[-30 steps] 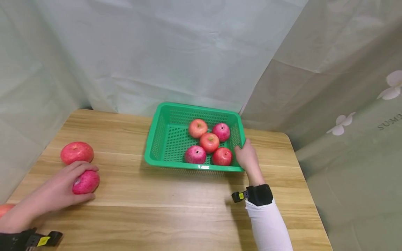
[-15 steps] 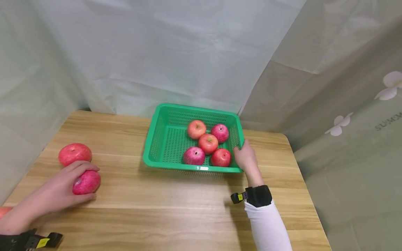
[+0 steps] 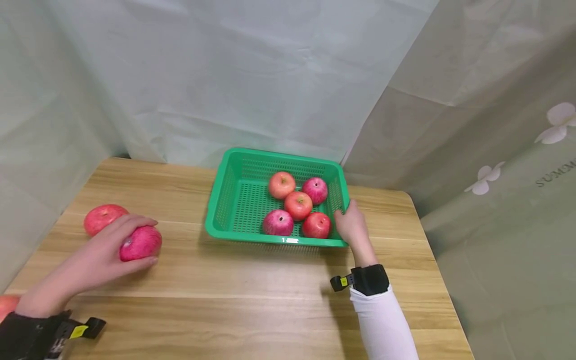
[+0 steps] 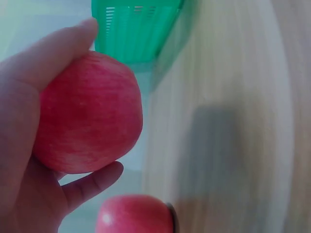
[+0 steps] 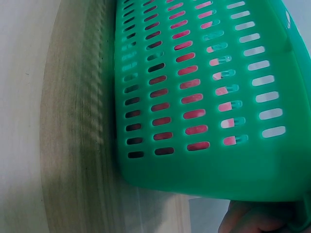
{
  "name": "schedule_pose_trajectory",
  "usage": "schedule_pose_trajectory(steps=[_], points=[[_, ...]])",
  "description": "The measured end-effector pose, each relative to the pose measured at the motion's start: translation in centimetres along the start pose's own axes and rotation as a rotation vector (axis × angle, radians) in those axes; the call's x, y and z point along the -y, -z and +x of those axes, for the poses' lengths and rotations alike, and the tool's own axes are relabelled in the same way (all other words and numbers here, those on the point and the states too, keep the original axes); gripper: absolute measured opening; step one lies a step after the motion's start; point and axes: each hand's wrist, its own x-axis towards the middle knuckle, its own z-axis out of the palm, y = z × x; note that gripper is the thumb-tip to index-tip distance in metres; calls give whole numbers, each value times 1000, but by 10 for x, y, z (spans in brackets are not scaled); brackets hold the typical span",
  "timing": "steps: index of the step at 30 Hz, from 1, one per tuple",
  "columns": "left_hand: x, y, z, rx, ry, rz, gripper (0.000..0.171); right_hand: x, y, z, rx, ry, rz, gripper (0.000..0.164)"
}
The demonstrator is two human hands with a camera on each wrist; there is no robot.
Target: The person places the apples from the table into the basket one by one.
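My left hand (image 3: 104,255) grips a dark pink apple (image 3: 142,244), thumb and fingers curved around its sides. In the left wrist view that apple (image 4: 92,114) hangs over the table, its shadow on the wood. Just behind the hand lies a red apple (image 3: 103,218), partly covered by the fingers. With my right hand (image 3: 353,225) I hold the right end of a green plastic basket (image 3: 211,215), thumb over the rim. Several apples (image 3: 298,206) sit in the basket's right half. From the right wrist, the slotted basket wall (image 5: 204,170) hides most of the right hand's fingers (image 5: 248,218).
Another apple (image 3: 6,305) shows at the table's left edge beside the left wrist. The wooden table (image 3: 252,310) runs back to a pale hanging sheet (image 3: 270,75), with a flowered curtain (image 3: 486,165) on the right. Black cameras are strapped to both wrists.
The left hand has lifted the dark pink apple and carried it right and slightly away from me. The right hand and the basket have stayed in place.
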Motion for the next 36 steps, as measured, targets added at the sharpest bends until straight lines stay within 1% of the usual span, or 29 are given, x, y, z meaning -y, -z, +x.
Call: schedule_pose_trajectory(steps=[3,5,9,16,17,19,22,27,30,32,36], points=[[-8,3,7,34,42,-17,80,0,-1,0,1,-2,0,54],[-12,4,12,54,52,-25,80,0,-1,0,0,-2,0,55],[-21,6,23,51,59,-39,80,1,-2,0,2,-2,0,55],[-36,8,51,-17,-17,-38,81,0,-2,1,4,4,-6,53],[-39,8,55,-30,-19,-39,80,-1,-2,2,2,7,-8,53],[-45,6,63,-53,-26,-45,78,-1,-1,1,-1,15,-16,52],[-52,3,77,-72,-61,-51,75,-1,2,1,-5,25,-27,52],[-64,-4,107,-49,-123,-69,72,3,7,5,-19,38,-22,53],[-72,-9,122,-36,-159,-86,68,4,6,5,-28,49,-21,56],[-77,-13,128,-17,-178,-105,66,2,4,4,-25,47,-33,57],[-84,-19,134,19,-195,-122,62,-2,-1,1,-20,38,-53,57]])
